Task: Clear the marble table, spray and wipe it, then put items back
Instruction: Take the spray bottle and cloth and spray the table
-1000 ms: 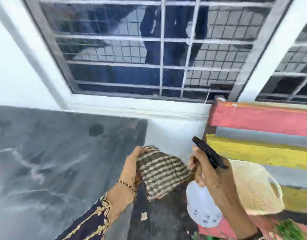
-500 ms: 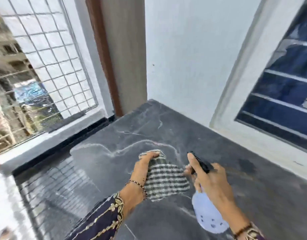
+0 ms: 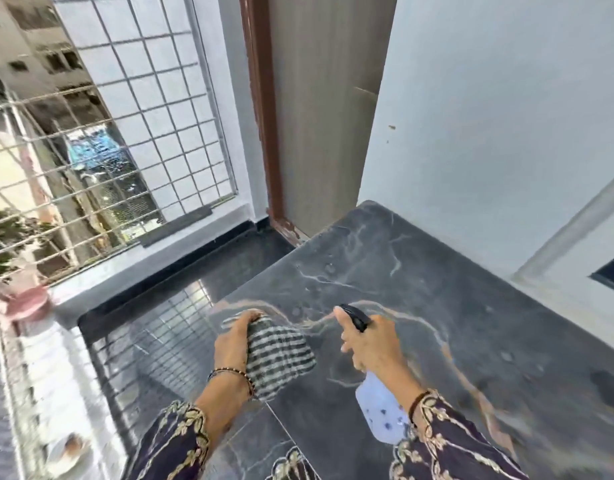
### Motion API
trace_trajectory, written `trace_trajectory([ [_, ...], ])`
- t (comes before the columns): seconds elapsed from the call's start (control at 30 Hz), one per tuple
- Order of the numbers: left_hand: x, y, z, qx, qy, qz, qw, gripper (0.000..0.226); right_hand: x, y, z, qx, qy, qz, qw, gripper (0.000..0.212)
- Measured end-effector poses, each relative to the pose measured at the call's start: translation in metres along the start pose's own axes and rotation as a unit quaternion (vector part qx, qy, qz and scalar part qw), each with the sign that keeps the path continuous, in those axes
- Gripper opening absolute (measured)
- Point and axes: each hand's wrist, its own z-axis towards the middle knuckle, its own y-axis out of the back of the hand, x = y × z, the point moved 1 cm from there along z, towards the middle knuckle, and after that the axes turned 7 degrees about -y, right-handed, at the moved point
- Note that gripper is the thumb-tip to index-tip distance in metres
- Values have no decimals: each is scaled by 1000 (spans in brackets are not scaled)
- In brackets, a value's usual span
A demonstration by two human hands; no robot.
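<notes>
The dark grey marble table with pale veins fills the right half of the view, set into a wall corner. My left hand grips a black-and-white striped cloth over the table's left edge. My right hand holds a pale spray bottle with a black trigger head, index finger raised beside the nozzle, which points toward the table's far left. A few water droplets sit on the marble near the far end.
A white wall bounds the table at the back, with a window frame at right. A brown door frame stands behind the far corner. A metal window grille is at left, above a glossy black floor.
My view has swung left from the window and painted bench to the table's far corner. Both hands came over the marble, still holding cloth and bottle.
</notes>
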Motion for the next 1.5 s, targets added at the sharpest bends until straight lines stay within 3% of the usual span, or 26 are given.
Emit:
trace_trajectory([
  [0.13, 0, -6, 14, 3, 10, -6, 1000, 38, 8, 21, 34, -8, -35, 38, 999, 61],
  [0.4, -5, -47, 29, 29, 18, 17, 999, 44, 1, 65, 113, -155, -101, 53, 981, 70],
  [0.6, -4, -68, 35, 22, 21, 24, 999, 42, -13, 100, 150, -131, -116, 94, 980, 66],
  [0.77, -3, -70, 36, 19, 11, 35, 999, 40, -23, 129, 159, -200, -152, 90, 964, 69],
  [0.97, 0, -76, 28, 9, 3, 42, 999, 41, -50, 150, 138, -219, -170, 116, 954, 63],
  [1.07, 1, -79, 20, 9, 1, 37, 999, 41, -61, 154, 116, -236, -160, 77, 956, 60],
  [1.17, -1, -74, 11, 12, -2, 20, 1000, 41, -74, 161, 86, -249, -203, 75, 944, 66],
  [1.4, -2, -24, -9, -9, -23, -13, 1000, 39, -102, 146, 2, -165, -211, 47, 962, 72],
  [1.5, -1, 5, -20, 6, -15, -32, 999, 35, -98, 129, -35, -173, -195, -26, 965, 76],
])
